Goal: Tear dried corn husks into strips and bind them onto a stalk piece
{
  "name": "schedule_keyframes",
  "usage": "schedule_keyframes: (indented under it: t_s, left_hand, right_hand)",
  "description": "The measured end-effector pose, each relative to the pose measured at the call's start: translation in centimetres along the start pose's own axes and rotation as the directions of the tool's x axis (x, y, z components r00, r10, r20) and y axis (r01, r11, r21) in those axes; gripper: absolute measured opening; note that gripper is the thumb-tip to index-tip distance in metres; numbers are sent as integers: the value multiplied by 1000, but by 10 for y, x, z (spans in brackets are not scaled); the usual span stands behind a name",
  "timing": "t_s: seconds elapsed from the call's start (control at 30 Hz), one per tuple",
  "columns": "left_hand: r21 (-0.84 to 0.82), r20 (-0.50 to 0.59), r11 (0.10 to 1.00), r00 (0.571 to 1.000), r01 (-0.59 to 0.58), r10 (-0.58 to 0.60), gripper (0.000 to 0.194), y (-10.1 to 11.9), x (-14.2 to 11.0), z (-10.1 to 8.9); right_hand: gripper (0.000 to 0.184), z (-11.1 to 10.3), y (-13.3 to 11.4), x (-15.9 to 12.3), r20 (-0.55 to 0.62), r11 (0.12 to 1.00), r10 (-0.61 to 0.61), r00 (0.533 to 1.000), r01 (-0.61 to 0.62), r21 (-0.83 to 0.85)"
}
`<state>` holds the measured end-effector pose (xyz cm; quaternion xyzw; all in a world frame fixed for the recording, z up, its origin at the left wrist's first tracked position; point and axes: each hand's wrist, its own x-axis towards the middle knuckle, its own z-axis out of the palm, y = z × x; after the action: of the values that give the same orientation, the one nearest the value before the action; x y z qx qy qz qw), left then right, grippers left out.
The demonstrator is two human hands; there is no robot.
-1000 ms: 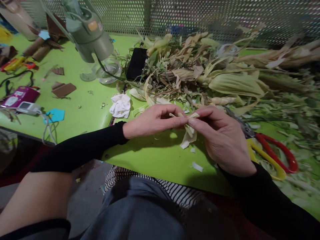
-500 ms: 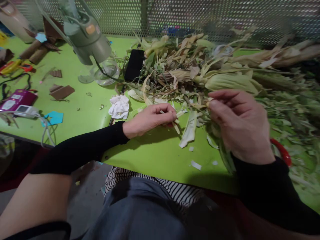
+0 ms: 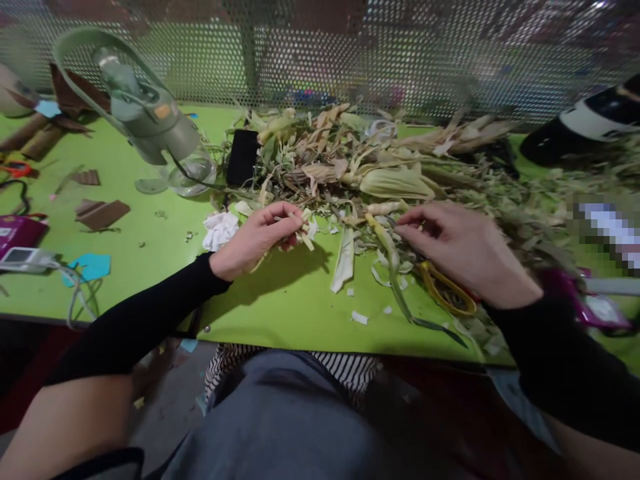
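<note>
Thin pale strips of corn husk (image 3: 306, 239) are pinched in my left hand (image 3: 267, 235), just above the table. My right hand (image 3: 453, 243) is over the right part of the pile, thumb and fingertips pressed together. Whatever may be between them is too small to make out. Beside its fingertips lies a long yellow-green stalk piece (image 3: 387, 243) with a dark green tip. Under the right palm is a yellow loop handle (image 3: 463, 303), partly hidden. A flat pale husk piece (image 3: 344, 261) rests between my hands.
A heap of dried husks (image 3: 320, 177) runs along the back, with a husk-covered ear (image 3: 395, 183) on it. A black phone (image 3: 243, 158), a green-capped bottle (image 3: 157, 127) and crumpled tissue (image 3: 221, 230) are left of it. A dark bottle (image 3: 555, 137) stands back right. Perforated mesh (image 3: 210, 60) closes the rear.
The view has swung right, bringing the dark bottle into sight. My right hand has shifted, uncovering the yellow-green stalk piece and the yellow handle. My left hand still holds strips.
</note>
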<state>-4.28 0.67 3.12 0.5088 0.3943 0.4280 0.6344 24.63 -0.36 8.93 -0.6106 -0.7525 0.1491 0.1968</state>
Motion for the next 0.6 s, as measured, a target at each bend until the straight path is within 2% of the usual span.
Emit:
schedule_keyframes:
  t_s: [0.23,0.43,0.6]
  left_hand:
    - [55,-69,998,997,22,-18,16,7,-12,-25]
    - [20,-180,999,983,34,-30,19,11,-17,-47]
    - [-38,-270,998,962,40,-49,24,18,-14,-54]
  right_hand:
    - [16,29,13,29,176,990,-114,978,127,-66]
    - [27,32,10,45,316,953,-196,928,257,-162]
    - [26,33,-3,58,315,914,-181,932,278,-296]
